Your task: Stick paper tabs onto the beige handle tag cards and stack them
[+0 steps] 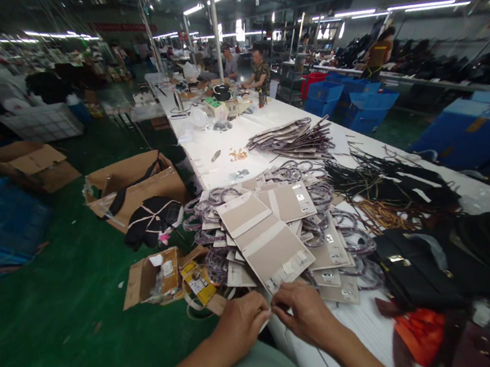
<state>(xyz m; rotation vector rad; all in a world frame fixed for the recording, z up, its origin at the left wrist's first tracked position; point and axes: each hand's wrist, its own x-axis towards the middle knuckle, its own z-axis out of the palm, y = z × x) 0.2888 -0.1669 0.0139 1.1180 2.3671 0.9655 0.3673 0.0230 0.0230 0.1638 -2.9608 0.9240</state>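
My left hand (244, 320) is closed in a pinch close to my body, just off the table's near edge. Fingertips of my right hand (300, 309) meet it there, also pinched. Something small and pale shows between the two hands, too small to name. Right beyond them lies a long beige panel (264, 240) with a strip across it and small metal fittings at its near end. It rests on a heap of similar beige panels (335, 249) with purple looped handles (357, 240).
A bundle of dark straps (296, 137) and black cords (389, 181) lie farther along the white table (223, 172). Small gold pieces (238, 155) are scattered there. Black bags (423, 267) stand at right. Cardboard boxes (136, 187) sit on the left floor. Co-workers (259, 76) sit at the far end.
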